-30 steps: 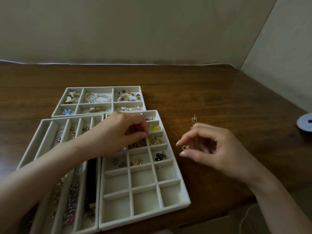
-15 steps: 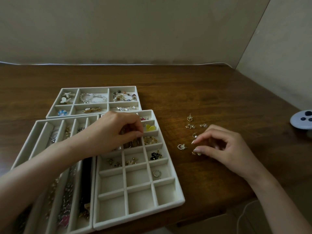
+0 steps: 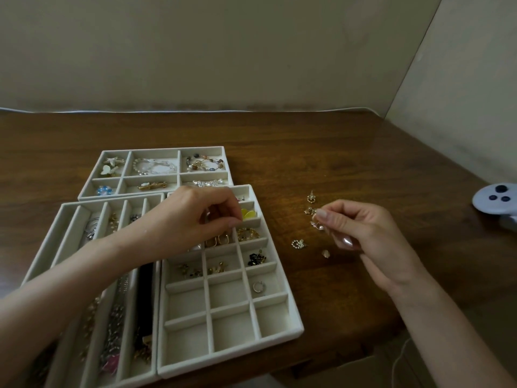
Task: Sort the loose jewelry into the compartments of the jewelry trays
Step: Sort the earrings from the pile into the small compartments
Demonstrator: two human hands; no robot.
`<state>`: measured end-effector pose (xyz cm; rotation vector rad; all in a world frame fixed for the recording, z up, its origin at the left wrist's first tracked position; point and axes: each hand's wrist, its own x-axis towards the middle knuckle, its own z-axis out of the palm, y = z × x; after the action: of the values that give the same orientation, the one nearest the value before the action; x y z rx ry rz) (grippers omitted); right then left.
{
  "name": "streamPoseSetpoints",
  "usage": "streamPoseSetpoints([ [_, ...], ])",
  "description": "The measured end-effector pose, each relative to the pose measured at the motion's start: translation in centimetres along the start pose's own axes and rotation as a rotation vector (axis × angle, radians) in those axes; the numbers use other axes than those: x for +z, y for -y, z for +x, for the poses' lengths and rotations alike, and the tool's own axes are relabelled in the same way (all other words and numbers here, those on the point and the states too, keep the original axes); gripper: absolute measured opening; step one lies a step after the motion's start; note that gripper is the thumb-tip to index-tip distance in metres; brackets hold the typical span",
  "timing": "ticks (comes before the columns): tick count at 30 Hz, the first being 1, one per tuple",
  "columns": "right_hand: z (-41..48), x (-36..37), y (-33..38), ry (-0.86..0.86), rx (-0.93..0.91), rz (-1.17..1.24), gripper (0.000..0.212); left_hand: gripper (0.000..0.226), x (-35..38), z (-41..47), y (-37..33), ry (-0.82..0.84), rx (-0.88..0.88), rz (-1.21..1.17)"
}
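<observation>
left hand (image 3: 201, 219): over the far rows of the grid tray (image 3: 296, 329), fingers curled, thumb and forefinger tips meeting; whether they pinch anything cannot be told
right hand (image 3: 358, 231): above the tabletop (image 3: 349, 152), right of the grid tray, thumb and forefinger pinching a small gold earring (image 3: 317, 225), other fingers folded in
loose pieces (image 3: 298, 243): a few scattered on the tabletop between the grid tray's right wall and the right hand, near its fingertips; too small to read any long axis
compartments: far ones hold earrings, a ring (image 3: 258, 287) lies in a right-hand one, the two nearest rows hold nothing
other trays: long tray (image 3: 67, 217) against the grid tray's left wall, back tray (image 3: 156, 150) behind both, both stocked
key relation: the grid tray lies left of the pinched earring, apart from it; the right hand is nearer the loose pieces, the left hand nearer the compartments
step: likely carrying the earring leftward over the wall into a compartment
risk: so tiny a piece may slip from the pinch
</observation>
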<state>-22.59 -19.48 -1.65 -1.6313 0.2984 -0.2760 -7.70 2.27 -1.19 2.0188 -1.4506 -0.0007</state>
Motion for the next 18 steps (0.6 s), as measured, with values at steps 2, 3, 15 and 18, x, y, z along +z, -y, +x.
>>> streamPoseSetpoints([
  [2,0.3,1.1,0.6,0.035,0.033,0.030,0.019,0.009,0.0,0.0,-0.2,-0.012,-0.003,-0.026],
  [3,0.5,1.7,0.8,0.048,0.044,0.036,0.019,0.011,0.0,-0.1,-0.3,-0.019,-0.003,-0.035],
  [15,0.9,6.7,1.9,0.128,0.008,0.031,0.013,0.029,0.2,-0.1,-1.4,-0.052,0.023,-0.205],
  [18,0.9,7.2,1.9,0.116,-0.007,0.039,0.020,0.032,0.1,-0.1,-1.4,-0.110,-0.001,-0.256],
])
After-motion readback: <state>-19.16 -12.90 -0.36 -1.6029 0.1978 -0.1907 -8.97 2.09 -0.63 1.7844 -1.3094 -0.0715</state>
